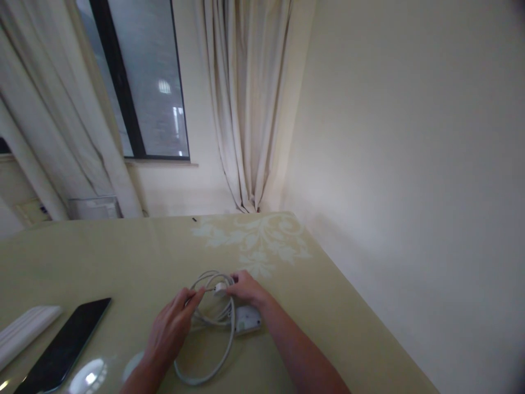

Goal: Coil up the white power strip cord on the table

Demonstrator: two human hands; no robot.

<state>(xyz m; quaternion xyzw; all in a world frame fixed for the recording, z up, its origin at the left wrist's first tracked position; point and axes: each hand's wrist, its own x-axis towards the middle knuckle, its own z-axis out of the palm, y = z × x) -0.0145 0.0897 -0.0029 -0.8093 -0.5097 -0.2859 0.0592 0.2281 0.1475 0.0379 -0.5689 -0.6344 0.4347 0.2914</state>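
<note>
A pale grey power cable (204, 378) lies in loose coils on the table, with one wide loop reaching toward me. My left hand (173, 323) is closed at the left side of the coils, pinching the cable close to the plug. From the right, my right hand (246, 289) grips the white plug (220, 288) at the top of the coils, its fingertips partly hidden behind the cable. Just below my right hand, a white power strip (248, 318) rests on the table, partly crossed by the cable.
A black tablet-like slab (65, 345) and a long white object (27, 331) lie at the left on the green-gold table (135, 257). A small dark item (194, 219) sits by the far edge. A wall (402, 164) borders the right side; curtains (246, 109) hang behind.
</note>
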